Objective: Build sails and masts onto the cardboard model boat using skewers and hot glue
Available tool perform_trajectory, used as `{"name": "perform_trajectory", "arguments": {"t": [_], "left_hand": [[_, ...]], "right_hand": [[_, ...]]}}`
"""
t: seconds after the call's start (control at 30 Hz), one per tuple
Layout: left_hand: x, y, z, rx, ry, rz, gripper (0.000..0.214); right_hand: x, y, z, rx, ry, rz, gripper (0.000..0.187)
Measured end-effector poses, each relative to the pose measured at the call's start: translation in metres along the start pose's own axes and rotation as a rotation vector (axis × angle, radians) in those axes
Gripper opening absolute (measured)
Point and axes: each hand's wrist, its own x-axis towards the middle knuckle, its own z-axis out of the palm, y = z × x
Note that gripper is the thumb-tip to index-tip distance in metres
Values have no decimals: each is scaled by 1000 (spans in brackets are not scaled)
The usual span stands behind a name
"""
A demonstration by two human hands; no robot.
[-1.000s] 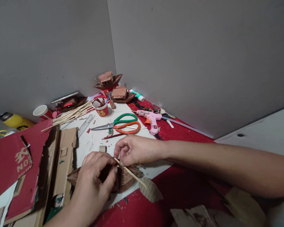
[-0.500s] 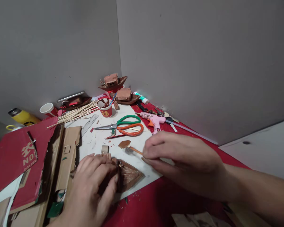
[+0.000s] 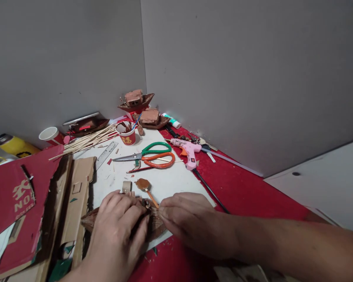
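My left hand (image 3: 117, 225) curls over the middle of a small brown model boat (image 3: 156, 224), holding it on the white board (image 3: 182, 182). Both pointed ends of the hull stick out past the fingers. Pinched in my right hand (image 3: 188, 219) is a thin stick (image 3: 152, 199) that ends in a flat brown many-sided piece (image 3: 142, 184). The stick slants over the boat's right half, and whether it touches the hull I cannot tell. Beside the left fingers stands a small curled cardboard piece (image 3: 126, 186).
Scissors (image 3: 141, 157), a ruler (image 3: 106, 154) and a red paper cup (image 3: 127, 138) sit behind. A pink glue gun (image 3: 188, 150) trails its cord rightward. Thin wooden sticks (image 3: 85, 141), finished model boats (image 3: 150, 118) and cut cardboard (image 3: 76, 196) lie around the board.
My right hand has moved left and down, bringing the stick and its brown piece closer to the boat. The glue gun's cord is now uncovered. My left hand stays on the boat.
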Motion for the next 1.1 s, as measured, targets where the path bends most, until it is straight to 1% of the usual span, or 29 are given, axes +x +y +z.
{"name": "perform_trajectory", "arguments": {"t": [0.07,0.2,0.33,0.5,0.63,0.77,0.83,0.97,1.03,1.1], "left_hand": [[-1,0,0,-22,6,2,10],[-4,-1,2,-34,6,-9,12],[-3,-3,5,-21,33,-28,15],[0,-5,6,-16,71,1,14],[0,-6,7,-29,89,17,15],[-1,-9,8,-34,74,18,18],[-2,-10,9,-36,64,18,21],[-3,-11,9,-32,51,25,23],[-3,-11,9,-30,43,22,23],[-3,-11,8,-33,35,20,23]], "right_hand": [[2,0,5,8,-5,15,14],[6,0,12,-20,53,-11,11],[7,-2,15,-28,78,-35,12],[5,-1,18,-24,106,-27,8],[4,1,17,-40,72,-37,8],[4,3,12,-47,31,-84,10],[2,4,12,-35,35,-106,10],[-1,5,15,-35,72,-100,10],[-2,5,15,-32,43,-104,11],[0,5,15,-27,-12,-104,11]]}}
